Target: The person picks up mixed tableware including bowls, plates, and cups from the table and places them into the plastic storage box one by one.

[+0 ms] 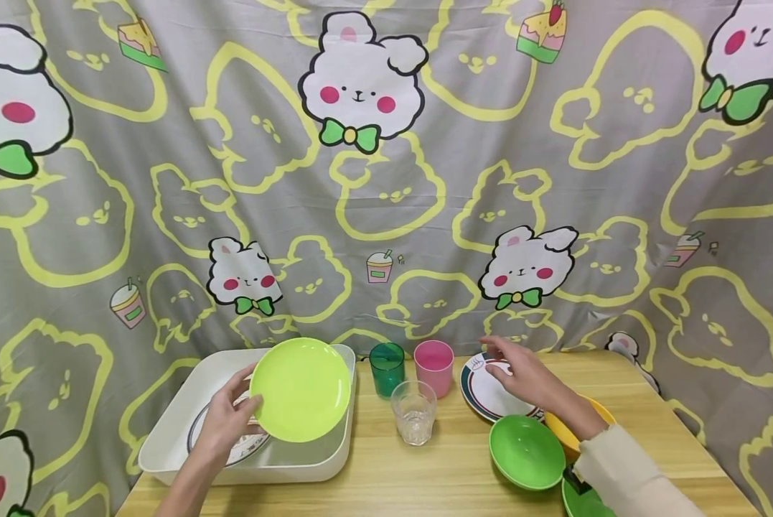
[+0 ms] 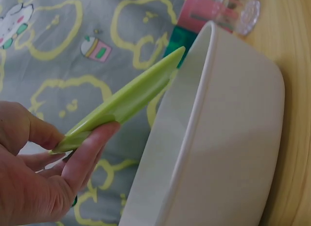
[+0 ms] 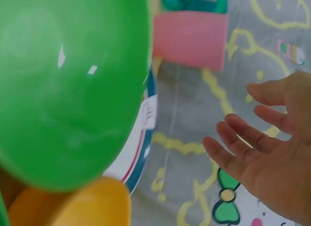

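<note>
Left hand (image 1: 226, 425): fingers (image 2: 92, 148) and thumb clamped on the rim of a round lime-green plastic plate (image 1: 301, 388), held tilted over the white rectangular plastic tub (image 1: 166, 431).
Right hand (image 1: 527, 378): fingers (image 3: 243, 138) spread and relaxed, holding nothing, above a white plate with dark striped rim (image 1: 486, 402).
Nearby on the wooden surface (image 1: 438, 467): clear glass tumbler (image 1: 414, 411), pink cup (image 1: 433, 367), dark green cup (image 1: 387, 368), green plastic bowl (image 1: 528, 451), yellow bowl (image 1: 557, 429).

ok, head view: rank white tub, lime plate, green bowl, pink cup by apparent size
1. white tub
2. lime plate, gripped by the left hand
3. green bowl, though it sits nearer the camera
4. pink cup
</note>
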`<state>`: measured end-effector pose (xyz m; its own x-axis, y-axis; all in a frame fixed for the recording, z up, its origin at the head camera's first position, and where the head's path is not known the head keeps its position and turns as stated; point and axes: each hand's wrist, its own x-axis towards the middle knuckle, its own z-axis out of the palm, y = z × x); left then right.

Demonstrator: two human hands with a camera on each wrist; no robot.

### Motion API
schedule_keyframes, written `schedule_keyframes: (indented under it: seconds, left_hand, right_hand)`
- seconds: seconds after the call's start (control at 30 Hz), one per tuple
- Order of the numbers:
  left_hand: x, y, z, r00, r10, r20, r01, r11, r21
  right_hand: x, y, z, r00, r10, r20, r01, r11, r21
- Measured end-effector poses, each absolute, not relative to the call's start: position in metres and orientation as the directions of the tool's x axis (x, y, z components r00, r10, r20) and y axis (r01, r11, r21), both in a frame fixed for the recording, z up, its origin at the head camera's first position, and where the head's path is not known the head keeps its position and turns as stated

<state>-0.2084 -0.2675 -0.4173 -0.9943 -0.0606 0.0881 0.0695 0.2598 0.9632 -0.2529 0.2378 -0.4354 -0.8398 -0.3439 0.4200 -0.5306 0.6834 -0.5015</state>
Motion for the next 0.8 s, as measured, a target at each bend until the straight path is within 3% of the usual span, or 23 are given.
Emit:
schedule_keyframes:
  seconds: [0.33,0.63,0.8]
  left_hand:
    - [-0.208,-0.294,-0.423,-0.992,-0.104,0.067,0.031,0.318,0.948]
    - [-0.196,-0.319,-0.429,-0.985,-0.159,0.068,0.007,0.356,0.934]
    - [-0.197,-0.332,-0.432,-0.984,-0.171,0.051,-0.018,0.380,0.925]
  right_hand:
    - [-0.273,0.268,-0.446,-0.847,-0.410,0.339,-0.524,0.756,-0.393]
    - [-0.280,0.281,-0.445,-0.899,-0.390,0.201,-0.438,0.776,-0.454]
    - [-0.285,0.294,-0.444,-0.938,-0.340,0.069,-0.331,0.814,-0.477]
